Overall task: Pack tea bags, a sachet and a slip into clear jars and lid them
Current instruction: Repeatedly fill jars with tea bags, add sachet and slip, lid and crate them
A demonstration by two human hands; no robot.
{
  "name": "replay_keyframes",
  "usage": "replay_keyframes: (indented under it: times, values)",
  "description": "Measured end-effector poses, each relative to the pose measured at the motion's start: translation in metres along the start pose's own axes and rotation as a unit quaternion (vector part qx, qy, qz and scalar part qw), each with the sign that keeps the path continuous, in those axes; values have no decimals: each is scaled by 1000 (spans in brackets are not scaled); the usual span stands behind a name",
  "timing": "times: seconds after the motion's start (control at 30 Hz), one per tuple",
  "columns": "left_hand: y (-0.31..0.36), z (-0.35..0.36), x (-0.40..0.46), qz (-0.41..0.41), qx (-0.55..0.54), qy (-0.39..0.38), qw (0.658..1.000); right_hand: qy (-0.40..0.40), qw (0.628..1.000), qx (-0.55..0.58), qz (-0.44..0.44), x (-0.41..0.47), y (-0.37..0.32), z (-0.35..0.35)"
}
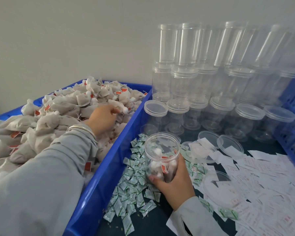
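1. Your right hand (pixel 173 182) grips the open jar (pixel 162 155), fingers wrapped round its lower wall, thumb on the near side; the jar stands upright on the dark worktop (pixel 153 220), mouth up, no lid
2. The jar already holds a few tea bags, low in it; looks partly filled, more bags likely needed
3. Your left hand (pixel 103 116) is down in the tea bag pile (pixel 58 114) inside the blue crate (pixel 109 169), fingers curled into the bags; can't tell if a bag is actually pinched
4. Key relation: the jar mouth lies to the right of and nearer you than the left hand, across the crate wall, so the bag has to come over that rim and drop down the jar's vertical axis
5. Sachets (pixel 131 181) lie just beside the jar, slips (pixel 262 189) to its right, loose lids (pixel 231 147) behind, all nearer the right hand
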State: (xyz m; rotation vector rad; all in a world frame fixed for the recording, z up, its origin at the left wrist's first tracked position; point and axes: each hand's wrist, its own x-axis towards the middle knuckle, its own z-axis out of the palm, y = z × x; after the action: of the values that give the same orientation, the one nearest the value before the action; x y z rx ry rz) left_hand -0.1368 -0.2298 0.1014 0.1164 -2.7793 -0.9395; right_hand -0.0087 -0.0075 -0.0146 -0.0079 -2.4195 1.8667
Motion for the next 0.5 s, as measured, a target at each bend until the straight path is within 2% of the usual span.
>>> replay_keyframes:
  times: [0.07,0.23,0.4,0.5]
  values:
    - [-1,6,-1,34,91,-45,994,0,1000,-5,-1,0,0,0]
    - [3,21,-8,108,208,-192,953,0,1000,-9,-4,1,2,0]
    - [4,21,-6,128,229,-197,945,-2,1000,-4,-14,1,2,-1]
    - [4,23,-5,113,265,-207,935,2,1000,9,-22,0,0,-1]
